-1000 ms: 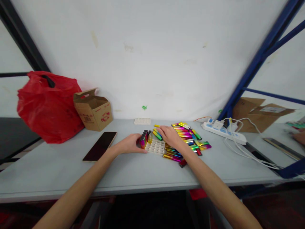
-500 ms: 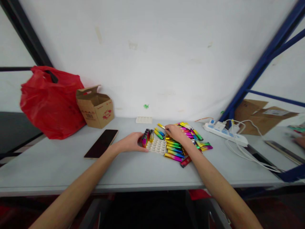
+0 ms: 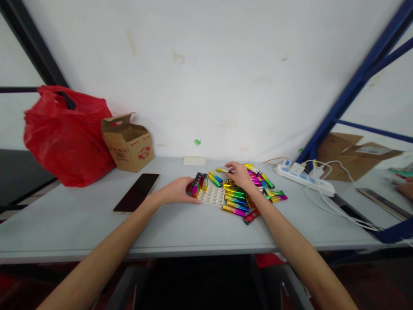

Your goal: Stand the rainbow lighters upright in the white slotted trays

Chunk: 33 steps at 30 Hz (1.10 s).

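A white tray [image 3: 213, 196] with rows of round holes lies on the table, several lighters [image 3: 200, 182] standing upright at its left end. My left hand [image 3: 181, 190] is curved around that end, thumb along the near side and fingers behind the lighters. Right of the tray is a pile of shiny rainbow-coloured lighters [image 3: 237, 200], mostly lying flat. Above its left part, my right hand [image 3: 239, 174] pinches one end of a yellow lighter [image 3: 222, 170], which points left. Beside it two lighters [image 3: 215, 178] lie close together behind the tray.
A second white tray [image 3: 194, 160] lies by the wall. To the left are a phone [image 3: 137, 193], an open cardboard box [image 3: 129, 144] and a red plastic bag [image 3: 69, 137]. A power strip [image 3: 305, 180] with white cables is on the right. Another person's hand [image 3: 405, 189] shows at the right edge.
My right hand has lifted slightly, and the yellow lighter in its fingers has turned from slanted to nearly level. My left hand stays at the tray. The view has shifted slightly.
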Each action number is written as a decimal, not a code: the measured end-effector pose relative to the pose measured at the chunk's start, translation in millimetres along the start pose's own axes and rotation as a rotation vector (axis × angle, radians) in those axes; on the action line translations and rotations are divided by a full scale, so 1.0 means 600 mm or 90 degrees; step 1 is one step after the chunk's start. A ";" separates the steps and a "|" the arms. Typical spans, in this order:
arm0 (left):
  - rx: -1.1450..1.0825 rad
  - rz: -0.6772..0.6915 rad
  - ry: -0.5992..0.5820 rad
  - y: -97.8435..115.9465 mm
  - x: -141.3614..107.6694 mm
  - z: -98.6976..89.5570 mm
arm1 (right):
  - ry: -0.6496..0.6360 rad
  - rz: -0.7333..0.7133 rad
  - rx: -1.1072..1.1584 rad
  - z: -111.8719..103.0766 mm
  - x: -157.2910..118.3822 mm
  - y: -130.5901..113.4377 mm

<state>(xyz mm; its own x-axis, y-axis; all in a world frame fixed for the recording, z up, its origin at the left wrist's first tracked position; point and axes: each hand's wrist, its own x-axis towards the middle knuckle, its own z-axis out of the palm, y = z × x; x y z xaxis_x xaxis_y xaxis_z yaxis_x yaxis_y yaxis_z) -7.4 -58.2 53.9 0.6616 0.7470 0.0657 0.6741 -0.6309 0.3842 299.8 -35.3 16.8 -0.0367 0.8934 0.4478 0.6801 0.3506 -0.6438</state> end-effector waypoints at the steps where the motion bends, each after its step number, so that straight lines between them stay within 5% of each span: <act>1: -0.001 0.002 -0.001 0.000 0.000 0.000 | 0.012 0.034 0.072 0.000 0.001 -0.001; 5: -0.009 -0.002 -0.003 -0.002 0.000 0.000 | 0.066 0.144 0.350 0.000 0.007 -0.003; 11: -0.006 -0.011 -0.006 -0.001 0.000 0.002 | 0.090 0.222 0.514 -0.001 0.005 -0.016; 22: -0.018 0.001 -0.003 0.002 -0.001 -0.001 | -0.039 0.205 0.814 -0.009 -0.013 -0.078; 26: -0.030 0.011 -0.001 0.002 -0.001 -0.002 | -0.099 0.173 0.777 -0.009 -0.022 -0.096; 33: -0.031 0.006 -0.009 -0.001 0.000 0.000 | -0.180 0.099 0.436 -0.006 -0.036 -0.112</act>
<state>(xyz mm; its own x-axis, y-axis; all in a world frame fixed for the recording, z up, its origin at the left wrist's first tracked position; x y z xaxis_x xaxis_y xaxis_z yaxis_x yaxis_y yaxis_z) -7.7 -57.9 53.9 0.6725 0.7380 0.0560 0.6517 -0.6263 0.4278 257.6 -79.0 52.5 -0.2262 0.9525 0.2037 0.0887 0.2284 -0.9695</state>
